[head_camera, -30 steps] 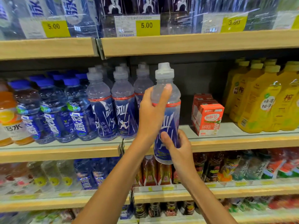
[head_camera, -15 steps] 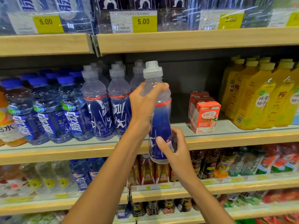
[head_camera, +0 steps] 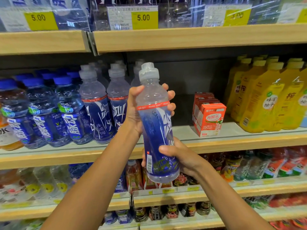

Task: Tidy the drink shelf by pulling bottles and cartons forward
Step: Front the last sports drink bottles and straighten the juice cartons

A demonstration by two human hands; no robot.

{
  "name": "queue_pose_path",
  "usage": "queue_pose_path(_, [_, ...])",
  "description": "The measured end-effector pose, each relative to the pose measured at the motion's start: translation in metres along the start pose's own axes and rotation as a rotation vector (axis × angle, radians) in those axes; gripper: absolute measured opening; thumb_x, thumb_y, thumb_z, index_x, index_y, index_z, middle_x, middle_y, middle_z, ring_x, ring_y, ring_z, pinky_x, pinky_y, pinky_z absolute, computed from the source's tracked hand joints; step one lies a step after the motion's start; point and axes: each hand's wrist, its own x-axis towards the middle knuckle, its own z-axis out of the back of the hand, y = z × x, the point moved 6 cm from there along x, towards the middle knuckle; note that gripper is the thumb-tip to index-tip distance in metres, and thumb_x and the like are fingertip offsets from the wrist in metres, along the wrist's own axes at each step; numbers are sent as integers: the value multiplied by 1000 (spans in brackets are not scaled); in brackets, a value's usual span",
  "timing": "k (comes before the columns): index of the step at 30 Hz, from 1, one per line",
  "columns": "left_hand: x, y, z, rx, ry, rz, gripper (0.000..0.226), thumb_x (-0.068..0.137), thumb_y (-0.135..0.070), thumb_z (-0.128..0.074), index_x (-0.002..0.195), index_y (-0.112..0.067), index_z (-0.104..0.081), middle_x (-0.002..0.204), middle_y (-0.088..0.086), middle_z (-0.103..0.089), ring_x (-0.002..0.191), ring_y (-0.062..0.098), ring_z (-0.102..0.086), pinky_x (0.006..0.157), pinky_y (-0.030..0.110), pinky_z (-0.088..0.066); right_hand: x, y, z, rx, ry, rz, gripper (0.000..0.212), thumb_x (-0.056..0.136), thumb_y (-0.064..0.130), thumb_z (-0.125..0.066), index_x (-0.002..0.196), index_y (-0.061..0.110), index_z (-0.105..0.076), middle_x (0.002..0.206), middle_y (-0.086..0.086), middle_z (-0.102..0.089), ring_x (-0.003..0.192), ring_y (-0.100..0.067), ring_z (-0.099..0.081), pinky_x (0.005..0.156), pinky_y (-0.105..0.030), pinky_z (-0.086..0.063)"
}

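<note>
The left-hand grip [head_camera: 132,112] is closed round the clear shoulder of the sports bottle [head_camera: 156,130], thumb on the near side, fingertips showing past the right flank. The right-hand grip [head_camera: 181,156] is closed round the lower label, just above the base. Both grips carry the bottle; it touches no shelf.

Position: the bottle hangs in front of the middle shelf [head_camera: 232,141], with its base below the shelf's front edge as seen from the head camera.

Long axis: near upright, cap leaning slightly left.

Governing relation: the bare stretch of shelf lies behind and above the base, between the matching bottles [head_camera: 98,117] on the left and the red cartons [head_camera: 209,118] on the right. The base probably must rise over the front edge before travelling away from the body. The left-hand grip is nearer the matching row; the right-hand grip is lower, near the base.

Surface: a flat, pale deck behind a wooden lip.

Room: the gap looks wider than the bottle. The upper shelf [head_camera: 182,37] appears to clear the cap. The likeliest contact is the nearest matching bottle.
</note>
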Motion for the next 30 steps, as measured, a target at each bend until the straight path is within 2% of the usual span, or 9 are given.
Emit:
queue_pose_path(3, [-3, 2, 8, 38, -67, 6, 61, 57, -38, -86, 105, -8, -64, 100, 10, -67, 81, 22, -66, 79, 34, -56, 0, 2, -1, -92, -17, 93, 70, 56, 48, -83, 111, 13, -58, 98, -7, -70, 93, -23, -67, 86, -38, -55])
queue_pose_path(6, [-10, -6, 15, 210, -202, -36, 64, 57, -46, -84, 107, -9, -69, 110, 12, -68, 96, 25, -67, 91, 38, -53, -1, 4, 9, -188, -132, 140, 58, 62, 41, -74, 111, 14, -57, 100, -4, -72, 94, -21, -69, 83, -34, -56])
queue_pose_path(9, [-27, -16, 26, 474, -503, -39, 65, 70, -55, -73, 119, -13, -63, 116, 9, -69, 104, 24, -67, 88, 35, -55, -1, 10, 22, -295, -252, 192, 47, 63, 37, -78, 103, 26, -57, 94, 13, -73, 88, -8, -70, 70, -17, -53])
queue_pose_path(11, [-46, -24, 36, 632, -715, -150, 45, 86, -44, -62, 117, -12, -62, 104, 2, -74, 95, 15, -70, 74, 25, -56, 1, 15, 31, -344, -338, 250, 42, 67, 30, -76, 104, 27, -56, 93, 19, -72, 87, -3, -69, 67, -12, -51])
queue_pose_path(15, [-97, -28, 36, 1308, -860, -443, 12, 95, -17, -57, 98, -13, -68, 89, -6, -72, 86, 8, -68, 79, 19, -53, 11, 15, 38, -344, -437, 339, 54, 70, 33, -80, 116, 21, -54, 104, 9, -70, 95, -6, -68, 73, -16, -52])
queue_pose_path(19, [-126, 4, 37, 2212, -596, -541, 23, 92, -20, -52, 98, -4, -68, 93, 4, -68, 86, 14, -64, 75, 21, -49, 26, 8, 41, -376, -502, 332, 60, 70, 41, -72, 121, 20, -50, 114, 5, -66, 102, -9, -65, 82, -25, -55])
queue_pose_path(21, [-131, 21, 46, 2522, -390, -576, 27, 89, -18, -53, 95, 1, -71, 92, 12, -70, 83, 22, -67, 74, 25, -49, 33, 4, 40, -458, -560, 322, 57, 70, 43, -73, 118, 24, -48, 118, 2, -59, 102, -3, -61, 84, -19, -52])
queue_pose_path(25, [-138, 38, 74, 2709, -155, -598, 28, 89, -16, -53, 96, 3, -73, 96, 16, -71, 86, 27, -69, 78, 33, -54, 52, -1, 35, -526, -595, 335, 56, 75, 37, -75, 118, 28, -40, 117, 4, -47, 98, 16, -51, 74, 1, -42])
queue_pose_path(30, [-141, 43, 97, 2751, -77, -644, 33, 96, -16, -44, 102, 1, -71, 101, 17, -72, 92, 27, -69, 88, 35, -52, 70, -7, 31, -474, -532, 333, 70, 77, 38, -71, 130, 23, -28, 132, -1, -45, 115, -6, -54, 89, -16, -49])
